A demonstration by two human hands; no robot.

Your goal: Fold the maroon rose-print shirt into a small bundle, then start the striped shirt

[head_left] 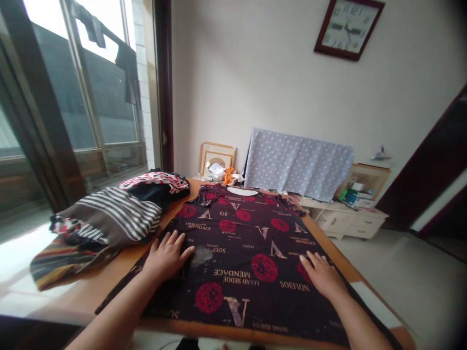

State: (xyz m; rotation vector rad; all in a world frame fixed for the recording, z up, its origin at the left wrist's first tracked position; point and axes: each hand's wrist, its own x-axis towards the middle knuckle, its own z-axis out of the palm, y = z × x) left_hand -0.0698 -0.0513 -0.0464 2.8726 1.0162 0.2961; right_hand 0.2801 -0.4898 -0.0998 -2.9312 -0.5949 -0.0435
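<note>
A dark short-sleeved shirt [248,248] with red round motifs and gold lettering lies spread on the wooden table [204,329], its neckline at the far end and its hem near me. On its left part rests my left hand [168,255], palm down with fingers apart. My right hand [323,272] lies flat on the right part, fingers stretched forward. Neither hand grips the cloth. A pale greyish patch [202,256] shows on the fabric beside my left thumb.
Heaped clothes, including a striped garment [120,214], lie on the table's left side. Beyond stands a white cabinet [346,223], near a dotted blue cloth [295,160] draped over something hidden. A wall clock [348,29] hangs above; glass windows [105,97] are at left.
</note>
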